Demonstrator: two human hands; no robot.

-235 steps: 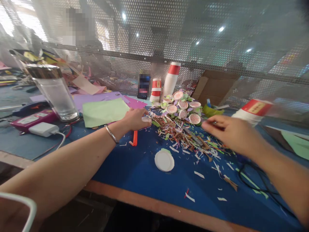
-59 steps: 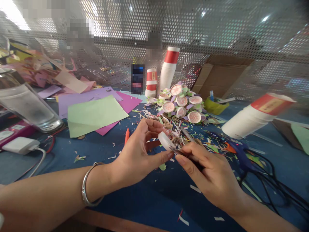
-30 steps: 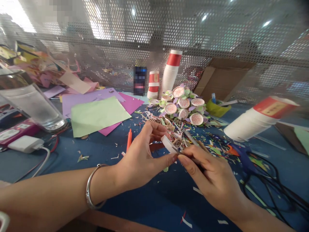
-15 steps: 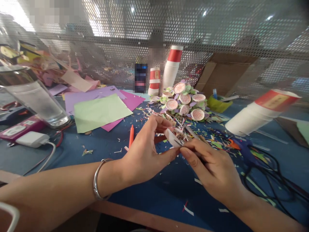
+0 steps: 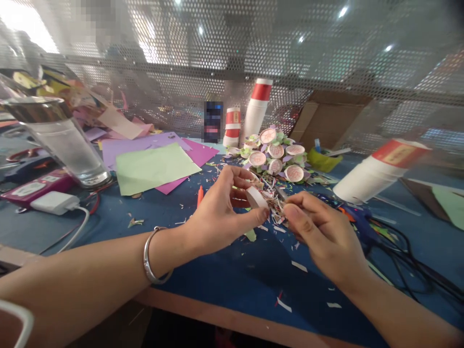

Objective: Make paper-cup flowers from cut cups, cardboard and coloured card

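My left hand (image 5: 225,212) is closed in a pinch around a short white paper ring (image 5: 256,197), which looks like a cut-down paper cup base. Its thumb presses the near side and the fingers curl behind. To the right, my right hand (image 5: 324,232) is closed with thumb and forefinger together on a slim grey metal blade (image 5: 281,194); the handle is hidden in the palm. Blade and ring are apart. Behind them sits a heap of paper scraps (image 5: 277,212), and beyond that a cluster of round cup bases with red patterns (image 5: 275,151) and green and purple paper.
Stacked paper cups (image 5: 377,171) lean at the right, with more stacks (image 5: 256,108) behind. A glue gun (image 5: 358,224) and its black cable lie at the right. Coloured sheets (image 5: 155,166), an orange marker (image 5: 200,195), a tilted-looking water glass (image 5: 72,150) and a power strip (image 5: 39,183) are left.
My right hand has drawn the blade away from the paper ring, slightly up and right. My left hand still holds the ring. The camera view has shifted a little.
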